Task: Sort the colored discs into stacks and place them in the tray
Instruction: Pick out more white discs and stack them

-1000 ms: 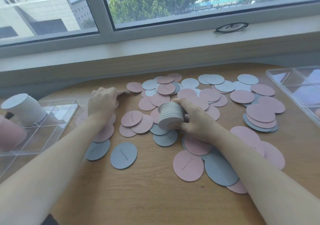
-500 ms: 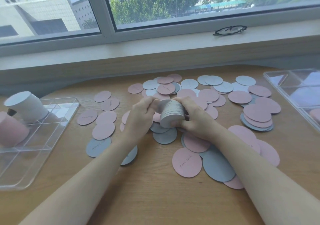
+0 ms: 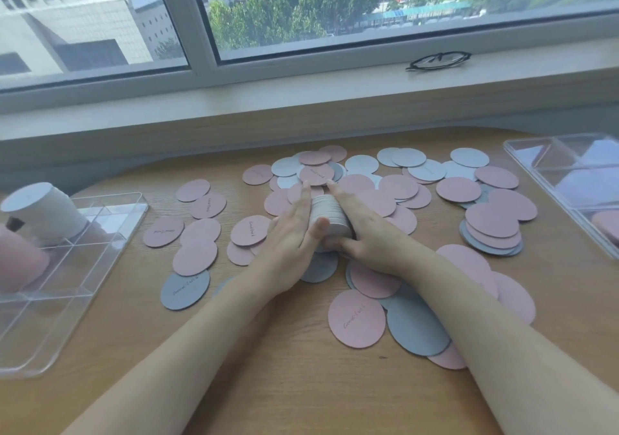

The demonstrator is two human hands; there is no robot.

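Head view shows left hand [image 3: 294, 233] and right hand [image 3: 365, 233] pressing a grey disc stack [image 3: 330, 215] square mid-desk [image 3: 284, 367]; next, likely carrying it unspilled to the tray [image 3: 100, 233].

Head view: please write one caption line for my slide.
Both hands, left hand and right hand, square up a grey disc stack among scattered pink and grey discs on the table.

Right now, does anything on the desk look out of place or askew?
The white stack in the left tray leans instead of standing straight, as does the pink one beside it. A pair of glasses lies on the windowsill. The grey stack between both hands looks even; loose discs remain unsorted.
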